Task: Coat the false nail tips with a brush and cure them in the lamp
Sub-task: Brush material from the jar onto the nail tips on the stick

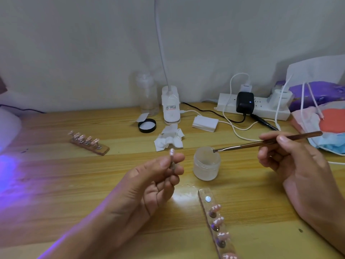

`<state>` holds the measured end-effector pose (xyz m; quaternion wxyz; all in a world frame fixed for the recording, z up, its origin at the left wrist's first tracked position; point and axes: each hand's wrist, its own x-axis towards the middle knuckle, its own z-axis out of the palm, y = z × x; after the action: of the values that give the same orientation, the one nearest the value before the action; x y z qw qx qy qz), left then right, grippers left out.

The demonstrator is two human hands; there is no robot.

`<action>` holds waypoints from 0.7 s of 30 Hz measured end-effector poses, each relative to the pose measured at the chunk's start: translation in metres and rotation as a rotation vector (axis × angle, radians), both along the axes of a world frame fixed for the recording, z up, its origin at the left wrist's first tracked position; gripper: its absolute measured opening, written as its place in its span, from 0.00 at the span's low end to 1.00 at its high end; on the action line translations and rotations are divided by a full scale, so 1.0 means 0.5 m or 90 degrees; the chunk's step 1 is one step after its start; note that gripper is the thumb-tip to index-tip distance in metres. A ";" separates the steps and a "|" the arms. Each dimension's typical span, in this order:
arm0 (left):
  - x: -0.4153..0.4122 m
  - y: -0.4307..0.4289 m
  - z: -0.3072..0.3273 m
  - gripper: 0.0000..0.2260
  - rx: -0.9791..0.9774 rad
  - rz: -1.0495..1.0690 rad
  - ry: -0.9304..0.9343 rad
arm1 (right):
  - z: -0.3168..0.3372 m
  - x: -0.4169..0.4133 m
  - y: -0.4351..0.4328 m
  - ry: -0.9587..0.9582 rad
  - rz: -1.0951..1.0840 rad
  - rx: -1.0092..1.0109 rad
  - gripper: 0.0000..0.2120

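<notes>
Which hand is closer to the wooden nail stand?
Left. The left hand, pinching a nail tip, sits right of the wooden stand; the right hand, holding the brush, is farther right, past the jar.

Frosted plastic jar point(206, 165): centre of wooden table point(74, 184); crumpled white tissue point(169, 140) behind-left; clear nail-tip strip point(203, 193) in front; white power strip point(225, 103) behind-right.

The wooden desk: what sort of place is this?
Probably a home desk used for nail craft: a clip-on lamp and crowded power strip against a bare wall, plus stands of false nail tips.
</notes>
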<state>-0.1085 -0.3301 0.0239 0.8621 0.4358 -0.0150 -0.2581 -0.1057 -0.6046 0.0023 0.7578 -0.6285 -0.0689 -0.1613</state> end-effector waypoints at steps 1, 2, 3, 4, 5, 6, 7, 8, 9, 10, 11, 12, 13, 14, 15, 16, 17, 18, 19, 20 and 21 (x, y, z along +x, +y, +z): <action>0.000 -0.005 -0.004 0.23 0.012 0.007 -0.013 | 0.000 -0.001 0.001 -0.005 -0.005 -0.004 0.14; 0.000 -0.010 -0.008 0.23 0.017 0.016 -0.023 | 0.001 -0.003 0.003 -0.010 -0.009 -0.010 0.14; 0.000 -0.015 -0.012 0.22 0.014 0.026 -0.028 | 0.002 -0.004 0.005 -0.015 -0.012 -0.019 0.13; 0.001 -0.019 -0.016 0.21 0.005 0.039 -0.033 | 0.004 -0.006 0.006 -0.022 -0.014 -0.028 0.13; 0.002 -0.022 -0.018 0.21 -0.004 0.052 -0.039 | 0.005 -0.008 0.008 -0.028 -0.016 -0.036 0.12; 0.004 -0.025 -0.020 0.21 -0.013 0.062 -0.046 | 0.006 -0.009 0.009 -0.035 -0.019 -0.046 0.12; 0.005 -0.027 -0.022 0.20 -0.020 0.069 -0.051 | 0.007 -0.010 0.010 -0.042 -0.022 -0.056 0.13; 0.006 -0.029 -0.024 0.20 -0.021 0.071 -0.054 | 0.008 -0.012 0.011 -0.049 -0.025 -0.065 0.13; 0.006 -0.030 -0.026 0.20 -0.012 0.070 -0.056 | 0.009 -0.013 0.012 -0.057 -0.026 -0.071 0.13; 0.006 -0.030 -0.028 0.20 0.002 0.070 -0.058 | 0.010 -0.014 0.013 -0.065 -0.026 -0.074 0.12; 0.005 -0.030 -0.029 0.21 0.018 0.073 -0.061 | 0.010 -0.014 0.013 -0.074 -0.027 -0.074 0.12; 0.005 -0.032 -0.030 0.21 0.034 0.079 -0.068 | 0.009 -0.013 0.014 -0.081 -0.030 -0.072 0.12; 0.004 -0.034 -0.030 0.21 0.049 0.089 -0.080 | 0.009 -0.013 0.015 -0.086 -0.033 -0.071 0.13; 0.004 -0.037 -0.030 0.19 0.059 0.099 -0.092 | 0.007 -0.012 0.015 -0.091 -0.034 -0.073 0.13; 0.004 -0.041 -0.030 0.16 0.064 0.104 -0.098 | 0.006 -0.011 0.015 -0.095 -0.033 -0.076 0.13; 0.005 -0.045 -0.030 0.11 0.063 0.103 -0.096 | 0.006 -0.010 0.015 -0.098 -0.032 -0.080 0.13; 0.005 -0.048 -0.029 0.08 0.063 0.093 -0.089 | 0.005 -0.009 0.015 -0.100 -0.032 -0.083 0.13; 0.005 -0.050 -0.029 0.06 0.061 0.076 -0.078 | 0.003 -0.009 0.014 -0.102 -0.031 -0.088 0.13; 0.005 -0.051 -0.029 0.06 0.053 0.057 -0.061 | 0.002 -0.010 0.013 -0.104 -0.030 -0.095 0.13; 0.007 -0.050 -0.029 0.05 0.037 0.037 -0.041 | 0.001 -0.010 0.013 -0.108 -0.029 -0.101 0.13; 0.008 -0.050 -0.028 0.05 0.018 0.017 -0.025 | 0.000 -0.011 0.012 -0.113 -0.029 -0.107 0.13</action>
<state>-0.1046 -0.3550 0.0099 0.8589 0.4529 -0.0228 -0.2382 -0.1111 -0.5985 0.0024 0.6894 -0.6746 -0.1345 -0.2269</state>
